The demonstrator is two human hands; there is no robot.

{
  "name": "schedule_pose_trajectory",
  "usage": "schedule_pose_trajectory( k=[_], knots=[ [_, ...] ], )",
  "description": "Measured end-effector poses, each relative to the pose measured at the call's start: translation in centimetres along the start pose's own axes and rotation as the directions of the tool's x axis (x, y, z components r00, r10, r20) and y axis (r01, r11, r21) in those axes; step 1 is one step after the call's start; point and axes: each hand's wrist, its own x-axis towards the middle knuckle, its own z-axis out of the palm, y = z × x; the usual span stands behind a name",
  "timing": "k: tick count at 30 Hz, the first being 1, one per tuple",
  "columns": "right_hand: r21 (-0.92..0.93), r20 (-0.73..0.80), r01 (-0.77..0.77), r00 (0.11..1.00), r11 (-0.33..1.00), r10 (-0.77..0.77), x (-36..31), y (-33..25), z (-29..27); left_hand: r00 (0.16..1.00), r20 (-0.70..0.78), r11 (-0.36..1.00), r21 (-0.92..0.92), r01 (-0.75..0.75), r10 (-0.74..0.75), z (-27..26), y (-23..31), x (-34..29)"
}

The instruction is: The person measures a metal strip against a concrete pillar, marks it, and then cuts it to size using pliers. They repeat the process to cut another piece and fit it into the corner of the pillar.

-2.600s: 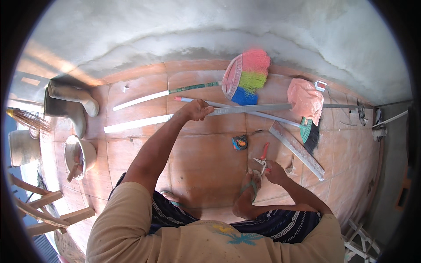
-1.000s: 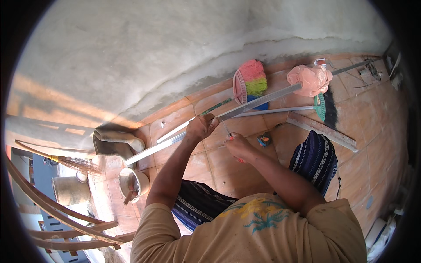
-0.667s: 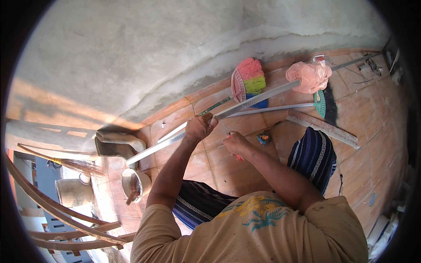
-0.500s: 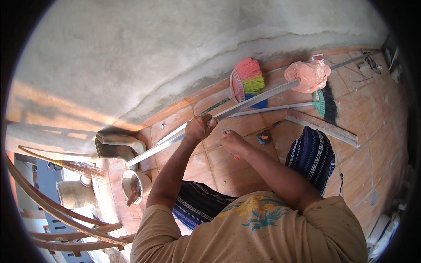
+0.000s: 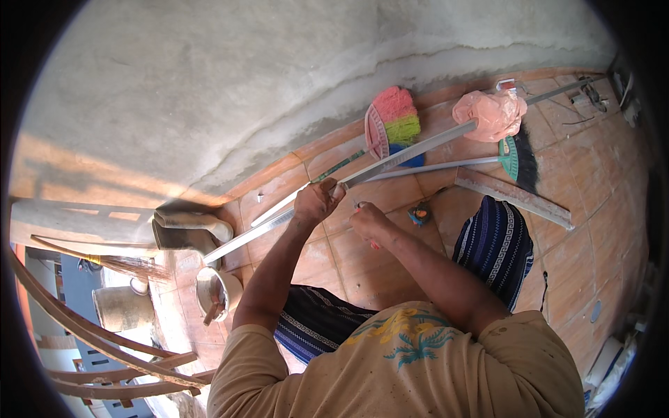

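My left hand [image 5: 315, 202] is closed around a long grey metal bar [image 5: 411, 152] that slants over the tiled floor from lower left to upper right. Just to its right, my right hand [image 5: 368, 221] grips a small red-handled tool [image 5: 374, 244], its tip close to the bar. I cannot tell what kind of tool it is. The bar's far end passes under a pink plastic bag [image 5: 490, 115]. My knees in dark patterned cloth [image 5: 493, 244] are below the hands.
A multicoloured broom head [image 5: 394, 125] leans by the concrete wall. A green brush with black bristles [image 5: 516, 157], a flat metal straightedge [image 5: 512, 198] and a small tape measure [image 5: 418, 214] lie right. Boots [image 5: 188, 230], a metal bowl [image 5: 212, 292] and curved wooden frames [image 5: 104, 341] are left.
My right hand has come up from the floor near the tape measure to the bar beside my left hand. In the last second both hands have barely shifted.
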Motion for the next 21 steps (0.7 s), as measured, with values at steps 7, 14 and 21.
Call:
schedule_pose_trajectory(
  k=[7, 14, 21],
  knots=[
    [-0.007, 0.02, -0.014, 1.0, 1.0, 0.015, 1.2, 0.9, 0.2, 1.0, -0.018, 1.0, 0.011, -0.023, 0.023, 0.6, -0.1, -0.2],
    [0.018, 0.051, 0.002, 0.999, 1.0, -0.003, 0.0, 0.3, -0.2, 0.993, -0.051, 0.994, 0.006, -0.109, 0.109, 1.2, -0.3, -0.8],
    [0.062, 0.053, -0.041, 0.998, 0.997, 0.037, 1.2, 1.5, 0.0, 0.987, 0.018, 0.988, -0.011, -0.157, 0.157, 1.4, -1.0, -1.0]
  ],
)
